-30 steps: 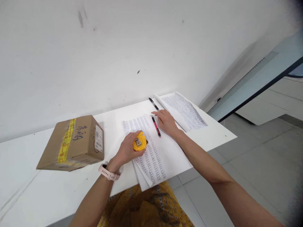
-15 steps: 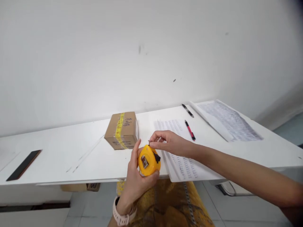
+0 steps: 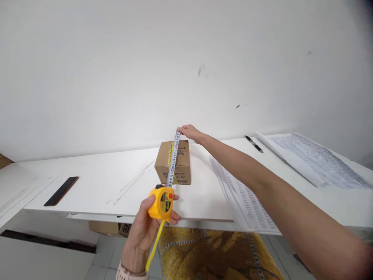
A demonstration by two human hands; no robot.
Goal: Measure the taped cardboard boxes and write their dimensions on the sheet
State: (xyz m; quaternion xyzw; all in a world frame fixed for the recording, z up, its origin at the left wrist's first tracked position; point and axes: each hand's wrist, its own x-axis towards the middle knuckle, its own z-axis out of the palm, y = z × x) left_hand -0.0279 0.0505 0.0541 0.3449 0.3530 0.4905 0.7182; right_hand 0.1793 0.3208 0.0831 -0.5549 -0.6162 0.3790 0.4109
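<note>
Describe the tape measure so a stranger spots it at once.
Find the white table along the wall, then the cardboard box on it. Nearer the viewer than the box, the left hand holds the tape measure, a rounded yellow case. Unlike the box, it has a red spot and a pale, numbered blade stretching to the right hand.

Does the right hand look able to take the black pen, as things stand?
Probably yes: the black pen lies uncovered on the table, but the right hand would first need to release the end of the tape blade.
</note>
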